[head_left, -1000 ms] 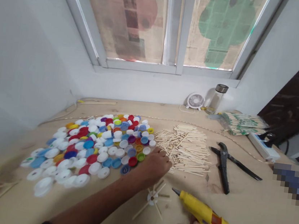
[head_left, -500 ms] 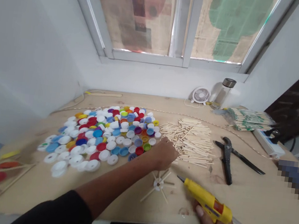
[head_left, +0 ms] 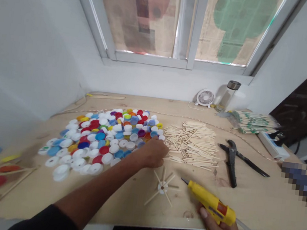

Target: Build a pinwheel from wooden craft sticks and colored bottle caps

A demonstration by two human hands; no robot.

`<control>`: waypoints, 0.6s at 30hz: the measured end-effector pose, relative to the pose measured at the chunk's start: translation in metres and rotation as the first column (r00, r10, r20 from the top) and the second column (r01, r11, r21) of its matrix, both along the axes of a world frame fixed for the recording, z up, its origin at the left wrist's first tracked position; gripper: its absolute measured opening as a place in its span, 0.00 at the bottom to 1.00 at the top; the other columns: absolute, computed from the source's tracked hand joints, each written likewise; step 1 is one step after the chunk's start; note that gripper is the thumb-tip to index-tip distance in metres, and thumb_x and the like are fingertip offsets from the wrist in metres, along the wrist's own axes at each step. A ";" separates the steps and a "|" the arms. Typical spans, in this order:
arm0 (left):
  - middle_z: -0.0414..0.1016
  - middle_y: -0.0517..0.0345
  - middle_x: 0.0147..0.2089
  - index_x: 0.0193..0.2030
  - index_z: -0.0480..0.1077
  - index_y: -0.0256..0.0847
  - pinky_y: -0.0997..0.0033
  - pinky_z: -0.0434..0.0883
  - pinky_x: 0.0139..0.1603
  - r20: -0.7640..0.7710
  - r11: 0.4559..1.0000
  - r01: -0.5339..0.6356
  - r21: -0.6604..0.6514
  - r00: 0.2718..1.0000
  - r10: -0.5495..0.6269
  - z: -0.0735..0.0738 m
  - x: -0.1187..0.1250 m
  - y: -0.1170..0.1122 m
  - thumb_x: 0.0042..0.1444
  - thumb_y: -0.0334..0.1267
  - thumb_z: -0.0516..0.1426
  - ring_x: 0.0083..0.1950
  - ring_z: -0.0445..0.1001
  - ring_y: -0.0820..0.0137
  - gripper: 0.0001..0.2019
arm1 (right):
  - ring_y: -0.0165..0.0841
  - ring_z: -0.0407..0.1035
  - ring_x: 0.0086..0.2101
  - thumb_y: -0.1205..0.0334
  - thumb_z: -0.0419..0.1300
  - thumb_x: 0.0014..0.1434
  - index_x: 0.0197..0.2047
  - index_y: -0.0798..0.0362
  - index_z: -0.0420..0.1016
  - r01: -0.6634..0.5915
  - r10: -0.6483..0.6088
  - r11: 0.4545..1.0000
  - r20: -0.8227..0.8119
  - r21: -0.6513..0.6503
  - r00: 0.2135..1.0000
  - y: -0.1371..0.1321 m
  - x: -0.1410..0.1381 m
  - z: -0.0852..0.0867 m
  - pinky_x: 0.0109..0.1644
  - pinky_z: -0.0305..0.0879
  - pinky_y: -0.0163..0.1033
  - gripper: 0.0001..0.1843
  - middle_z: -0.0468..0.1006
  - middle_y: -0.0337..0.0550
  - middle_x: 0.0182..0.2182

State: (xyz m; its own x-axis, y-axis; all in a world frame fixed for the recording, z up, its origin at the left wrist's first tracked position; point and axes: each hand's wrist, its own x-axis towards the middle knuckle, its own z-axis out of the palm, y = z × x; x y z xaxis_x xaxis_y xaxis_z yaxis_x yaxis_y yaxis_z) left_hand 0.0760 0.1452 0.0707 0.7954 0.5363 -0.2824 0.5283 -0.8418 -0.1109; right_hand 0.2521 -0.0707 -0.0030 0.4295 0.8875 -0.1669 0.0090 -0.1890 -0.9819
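My right hand (head_left: 219, 227) is closed around the handle of a yellow glue gun (head_left: 211, 204), whose dark nozzle points left. My left hand (head_left: 152, 154) is over the right edge of a spread of bottle caps (head_left: 106, 135), beside a pile of short wooden sticks (head_left: 200, 145). Its fingers are curled downward, and whatever they hold is hidden. On the table just below this hand lies a white cap with several sticks fanning out from it like spokes (head_left: 162, 187). The glue gun's tip sits to the right of that piece, apart from it.
Black-handled cutters (head_left: 231, 163) lie right of the sticks. Behind them are a bagged bundle of sticks (head_left: 256, 122), a white power strip (head_left: 273, 145), a glass bottle (head_left: 227, 96) and a small fan (head_left: 205, 98). At far left stands a stick frame with caps (head_left: 1, 182).
My left hand has shifted left, from the near edge of the stick pile to the edge of the caps. My right hand with the glue gun has barely moved.
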 end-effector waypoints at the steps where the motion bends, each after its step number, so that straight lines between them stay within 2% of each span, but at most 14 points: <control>1: 0.79 0.49 0.37 0.35 0.74 0.35 0.55 0.68 0.48 -0.027 1.000 -0.011 -0.009 1.000 0.011 0.000 -0.001 -0.001 0.54 0.33 0.57 0.44 0.76 0.61 0.05 | 0.40 0.78 0.34 0.45 0.67 0.48 0.37 0.52 0.79 -0.001 0.001 1.000 0.008 0.000 1.000 0.000 0.000 0.000 0.40 0.74 0.36 0.20 0.82 0.46 0.31; 4: 0.76 0.53 0.45 0.44 0.71 0.36 0.55 0.71 0.48 -0.098 0.999 -0.039 -0.038 0.995 0.035 -0.003 -0.001 -0.002 0.60 0.41 0.56 0.46 0.75 0.65 0.11 | 0.41 0.78 0.36 0.44 0.66 0.49 0.38 0.53 0.80 -0.005 0.006 1.000 0.020 -0.021 1.000 0.000 -0.001 0.000 0.41 0.74 0.37 0.22 0.83 0.47 0.31; 7: 0.72 0.52 0.51 0.51 0.68 0.38 0.55 0.72 0.47 -0.138 0.994 -0.074 -0.076 0.988 0.063 -0.004 0.000 -0.002 0.60 0.42 0.56 0.48 0.74 0.64 0.15 | 0.42 0.78 0.36 0.43 0.65 0.49 0.38 0.53 0.80 -0.014 0.015 0.999 0.019 -0.034 1.000 0.000 -0.001 0.000 0.41 0.75 0.38 0.21 0.83 0.47 0.31; 13: 0.71 0.51 0.53 0.53 0.67 0.39 0.55 0.73 0.46 -0.132 0.975 -0.147 -0.167 0.983 0.126 0.001 0.001 -0.002 0.60 0.41 0.56 0.48 0.74 0.64 0.16 | 0.41 0.77 0.38 0.45 0.68 0.47 0.37 0.52 0.78 0.018 -0.018 1.000 -0.002 0.006 1.000 0.000 0.000 -0.003 0.45 0.73 0.38 0.20 0.82 0.45 0.32; 18: 0.72 0.52 0.52 0.52 0.67 0.38 0.56 0.73 0.46 -0.020 0.962 -0.183 -0.202 0.983 0.182 0.001 -0.004 -0.003 0.60 0.42 0.56 0.47 0.74 0.65 0.16 | 0.41 0.78 0.37 0.46 0.67 0.48 0.36 0.52 0.78 0.011 -0.012 1.000 -0.016 -0.021 1.000 0.000 0.000 -0.002 0.44 0.73 0.37 0.18 0.82 0.45 0.31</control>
